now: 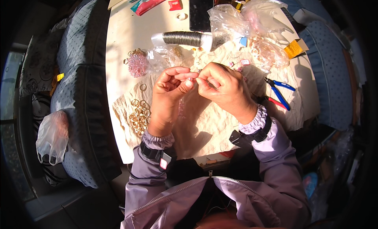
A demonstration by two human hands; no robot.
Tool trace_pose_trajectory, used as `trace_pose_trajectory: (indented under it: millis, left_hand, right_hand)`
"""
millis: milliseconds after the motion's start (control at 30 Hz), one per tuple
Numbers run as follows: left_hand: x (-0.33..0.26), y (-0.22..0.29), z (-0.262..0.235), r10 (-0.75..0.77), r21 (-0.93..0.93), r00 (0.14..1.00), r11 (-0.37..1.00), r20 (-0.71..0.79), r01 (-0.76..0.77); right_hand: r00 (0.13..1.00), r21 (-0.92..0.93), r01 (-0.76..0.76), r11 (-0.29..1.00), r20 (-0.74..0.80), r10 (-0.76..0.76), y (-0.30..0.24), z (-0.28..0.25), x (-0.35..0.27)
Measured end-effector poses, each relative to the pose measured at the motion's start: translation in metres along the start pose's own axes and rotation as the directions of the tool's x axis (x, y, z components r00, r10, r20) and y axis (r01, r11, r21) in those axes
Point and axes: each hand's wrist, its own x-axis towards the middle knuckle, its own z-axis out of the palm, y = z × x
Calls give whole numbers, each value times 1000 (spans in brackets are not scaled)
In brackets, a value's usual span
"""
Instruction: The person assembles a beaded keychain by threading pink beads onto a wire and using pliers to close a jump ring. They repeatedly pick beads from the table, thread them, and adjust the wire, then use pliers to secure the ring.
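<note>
My left hand (170, 87) and my right hand (225, 87) meet over the cream cloth, fingertips nearly touching. Between my left thumb and fingers sits a small pale bead (191, 79). The right thumb and index finger are pinched together beside it; what they grip is too small to make out. Left of my left hand lie a heap of gold rings (140, 115) and a cluster of clear pink beads (138, 64). Blue-handled wire cutters (280, 93) rest to the right of my right hand, a red handle (276, 103) showing beside them.
Beyond my hands lies a spool of dark wire (182, 38). A black phone-like slab (201, 12), clear plastic bags (230, 22) and a yellow box (294, 49) stand toward the far side. A crumpled cloth (197, 130) covers the table's near part. Cushioned seats (80, 110) flank the table.
</note>
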Motion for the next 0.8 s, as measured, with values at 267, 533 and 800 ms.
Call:
trace_pose_trajectory:
  millis: [267, 533, 800]
  left_hand:
    - [1, 2, 2, 11, -10, 1000, 1000, -14, -11]
    - [-1, 1, 5, -15, 138, 999, 990, -34, 19]
    - [0, -13, -3, -65, 57, 995, 997, 79, 61]
  right_hand:
    - [998, 83, -61, 995, 3, 61, 4, 7, -1]
    - [996, 98, -79, 992, 60, 73, 12, 9, -5]
    - [988, 188, -153, 970, 59, 144, 9, 14, -7]
